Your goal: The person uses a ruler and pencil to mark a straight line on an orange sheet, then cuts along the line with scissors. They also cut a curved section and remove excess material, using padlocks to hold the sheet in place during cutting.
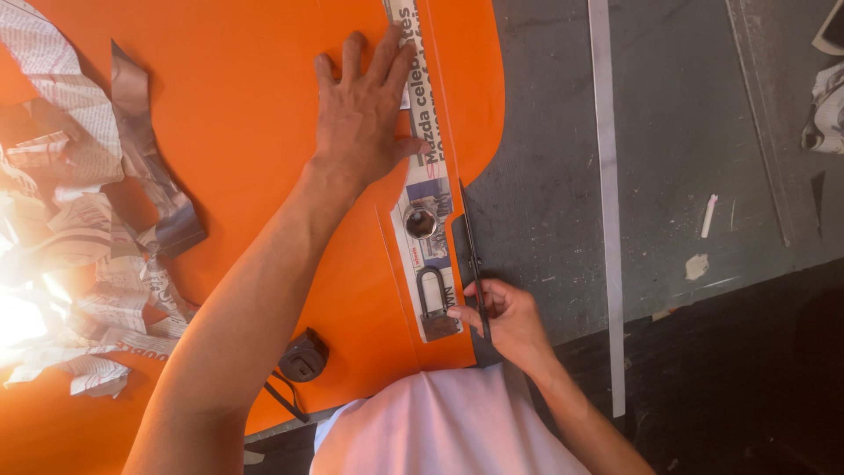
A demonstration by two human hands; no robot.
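Strip of newspaper (428, 189) taped lengthwise along the edge of an orange panel (237, 132), running from under the left hand down toward the right hand; printed side up, with a round socket-like metal piece (420, 222) and a padlock-shaped piece (434, 310) poking through it, both between the two hands.

Left hand (362, 119) pressed flat on the panel, fingers spread and fully open, gripping nothing (only the fingertip side overlapping the paper strip); palm resting on bare orange just beside the strip.

Right hand (508, 321) curled at the panel's lower edge, fingers closed around a thin dark blade-like tool (472, 255); tool lying along the panel's edge just past the strip, pointing up from the fingers toward the left hand; exact kind of tool hard to tell.

Round black fitting (303, 357) on the panel near the left forearm, well off from both hands.

Heap of crumpled newspaper scraps (79, 237) far out beyond the left arm, partly washed out by glare.

Grey floor (686, 132) beyond the right hand, crossed by a long pale strip (607, 176); small white stick (709, 215) lying further out on it.
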